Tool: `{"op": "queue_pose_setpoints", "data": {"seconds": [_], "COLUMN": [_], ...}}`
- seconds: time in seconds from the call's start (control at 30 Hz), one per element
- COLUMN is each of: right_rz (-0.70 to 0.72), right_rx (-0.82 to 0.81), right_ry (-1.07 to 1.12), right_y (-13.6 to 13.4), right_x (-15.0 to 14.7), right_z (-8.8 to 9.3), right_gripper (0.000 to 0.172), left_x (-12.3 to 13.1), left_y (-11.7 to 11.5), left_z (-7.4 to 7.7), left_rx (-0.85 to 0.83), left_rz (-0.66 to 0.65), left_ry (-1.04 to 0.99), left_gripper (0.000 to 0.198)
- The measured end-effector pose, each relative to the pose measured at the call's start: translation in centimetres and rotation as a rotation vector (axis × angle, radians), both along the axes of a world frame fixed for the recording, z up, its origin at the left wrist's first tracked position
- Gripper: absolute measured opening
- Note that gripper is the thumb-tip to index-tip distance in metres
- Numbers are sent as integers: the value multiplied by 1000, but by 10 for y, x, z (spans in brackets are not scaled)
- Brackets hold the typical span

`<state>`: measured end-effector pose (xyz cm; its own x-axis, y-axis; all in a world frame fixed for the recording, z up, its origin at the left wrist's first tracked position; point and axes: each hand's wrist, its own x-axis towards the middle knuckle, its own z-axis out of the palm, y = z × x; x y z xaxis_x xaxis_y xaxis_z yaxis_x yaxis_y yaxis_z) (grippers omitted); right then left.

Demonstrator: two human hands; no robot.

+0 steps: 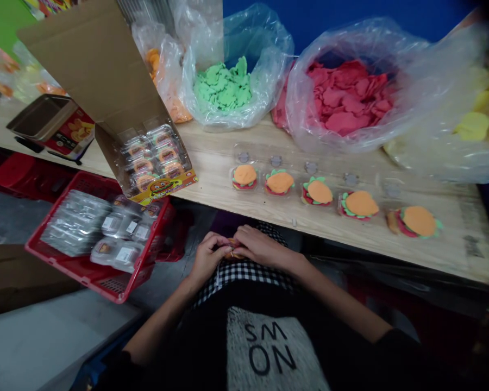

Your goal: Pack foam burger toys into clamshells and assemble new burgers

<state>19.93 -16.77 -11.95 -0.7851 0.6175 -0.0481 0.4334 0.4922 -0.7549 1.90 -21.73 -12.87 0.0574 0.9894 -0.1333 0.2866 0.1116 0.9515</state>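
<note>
Close to my lap, my left hand (209,254) and my right hand (256,245) meet with fingers closed around one small orange-brown item (233,245). The fingers cover most of it, and its kind cannot be made out. Beyond my hands, a row of toy burgers (320,191) rests in open clear plastic boxes (277,162) on the wooden table (212,146). Each burger has an orange top, with green and red layers showing beneath. Neither hand touches the row.
Bags of green pieces (224,87), red pieces (350,98) and yellow pieces (472,127) line the back. At left stand an open cardboard display box (85,60) holding packed burgers, a brown container (51,122), and a red basket (120,293) of clear packs.
</note>
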Motion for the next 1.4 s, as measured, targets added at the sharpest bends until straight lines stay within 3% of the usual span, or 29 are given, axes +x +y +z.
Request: {"op": "queue_pose_setpoints", "data": {"seconds": [0.1,0.37,0.57,1.0,1.13,1.27,1.4], "right_rz": [50,128,-16,-157,-352,-561,-618], "right_rx": [48,-24,-129,-213,-328,-505,-740], "right_ry": [-42,-24,91,260,291,298,453], "right_y": [0,1,2,-7,-4,6,15], "right_x": [-6,-15,2,8,4,-7,-15], "right_z": [1,-14,-16,-34,-32,-18,7], "right_gripper": [14,17,15,22,22,26,32], "left_x": [0,-3,-11,-12,-10,-6,-6], "left_y": [-1,-3,-8,-8,-5,3,13], "left_z": [0,-18,-18,-23,-25,-14,19], "left_rx": [5,9,-10,-27,15,-176,-411], "left_rz": [-15,-35,62,20,-24,6,126], "left_ry": [10,-14,-28,-15,-41,-288,-588], "left_gripper": [8,9,9,13,45,56,51]}}
